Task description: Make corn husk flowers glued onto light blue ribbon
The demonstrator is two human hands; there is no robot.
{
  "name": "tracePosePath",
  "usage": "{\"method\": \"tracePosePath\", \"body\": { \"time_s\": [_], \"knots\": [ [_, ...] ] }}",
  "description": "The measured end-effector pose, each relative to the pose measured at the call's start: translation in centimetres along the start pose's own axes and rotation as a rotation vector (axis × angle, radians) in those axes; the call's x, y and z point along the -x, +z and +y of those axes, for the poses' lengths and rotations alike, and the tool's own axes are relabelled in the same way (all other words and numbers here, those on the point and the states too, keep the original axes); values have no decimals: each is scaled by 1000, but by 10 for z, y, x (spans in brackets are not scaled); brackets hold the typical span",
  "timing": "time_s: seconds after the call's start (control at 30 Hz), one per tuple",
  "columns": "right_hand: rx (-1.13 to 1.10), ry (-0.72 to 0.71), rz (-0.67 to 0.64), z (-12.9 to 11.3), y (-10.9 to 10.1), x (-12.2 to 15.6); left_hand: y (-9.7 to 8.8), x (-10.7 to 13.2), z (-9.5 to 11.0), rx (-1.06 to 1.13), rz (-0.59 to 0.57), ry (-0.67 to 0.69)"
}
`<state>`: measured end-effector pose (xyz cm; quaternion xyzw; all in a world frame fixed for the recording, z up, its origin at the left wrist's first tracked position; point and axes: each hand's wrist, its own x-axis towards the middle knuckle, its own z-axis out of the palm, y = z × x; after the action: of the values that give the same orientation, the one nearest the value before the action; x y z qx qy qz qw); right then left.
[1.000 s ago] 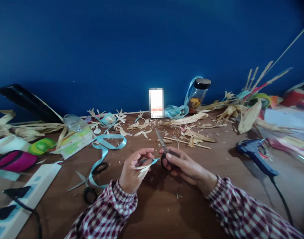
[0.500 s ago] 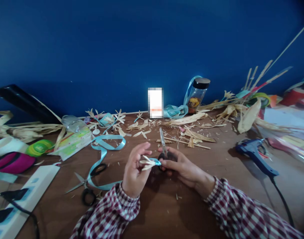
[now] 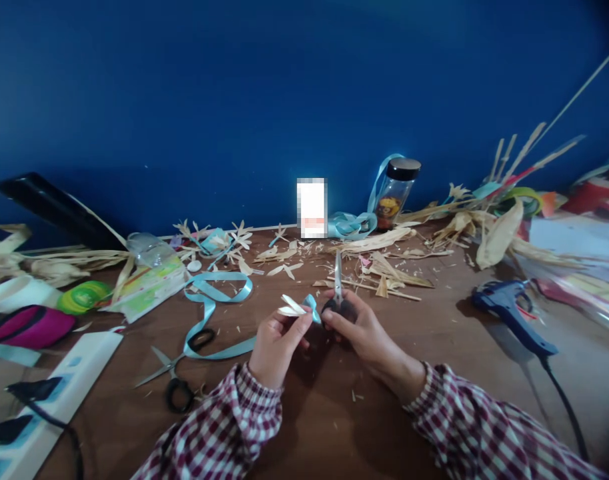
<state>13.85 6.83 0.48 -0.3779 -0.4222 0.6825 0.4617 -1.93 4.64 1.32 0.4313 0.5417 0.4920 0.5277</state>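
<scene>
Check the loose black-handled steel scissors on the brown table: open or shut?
Open. The scissors, lying left of the left hand, show two blades spread in a V, tips apart.

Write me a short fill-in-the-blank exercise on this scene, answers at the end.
1. The pale husk flower in the left grip has an end coloured ______.
2. The scissors in the right grip point ______ from the person.
3. The glue gun lies to the ______ of both grips.
4. The clear jar has a lid coloured ______.

Missing words: light blue; away; right; black.
</scene>
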Motion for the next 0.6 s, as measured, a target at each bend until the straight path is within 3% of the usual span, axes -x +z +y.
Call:
{"method": "tracePosePath", "body": {
  "time_s": [0.1, 0.23, 0.43, 0.6],
  "knots": [
    [83, -184, 18, -3, -5, -2, -5, -2, 12, -58, -125, -48],
    [169, -258, -121, -4, -6, -1, -2, 5, 32, -99, -253, -39],
    [159, -199, -133, -10, -5, 5, 3, 12, 44, -83, -258, -47],
    [-37, 40, -275, -21, -11, 6, -1, 4, 47, -55, -146, -45]
  ]
}}
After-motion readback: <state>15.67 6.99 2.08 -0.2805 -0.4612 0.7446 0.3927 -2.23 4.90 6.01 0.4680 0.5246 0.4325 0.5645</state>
